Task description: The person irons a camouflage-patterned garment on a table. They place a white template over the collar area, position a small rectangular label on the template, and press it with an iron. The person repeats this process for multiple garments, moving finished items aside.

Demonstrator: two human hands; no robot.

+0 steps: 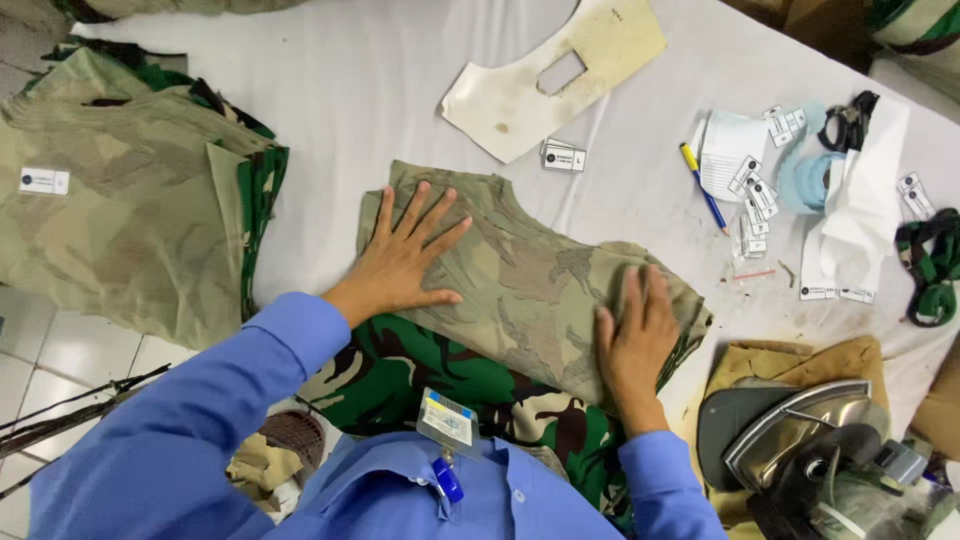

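A camouflage fabric piece [520,270] lies on the white-covered table [350,90], its pale reverse side up and its darker green face showing at the near edge. My left hand [405,260] rests flat on the piece's left part with fingers spread. On the right edge of the piece my right hand [637,335] presses down, fingers together. Both arms wear blue sleeves. Neither hand grips anything.
A stack of similar camouflage pieces [130,200] lies at the left table edge. A cream cardboard template [545,75] sits at the back. A pen [704,188], small white tags [760,195] and papers lie right. An iron [800,440] stands on brown cloth at the near right.
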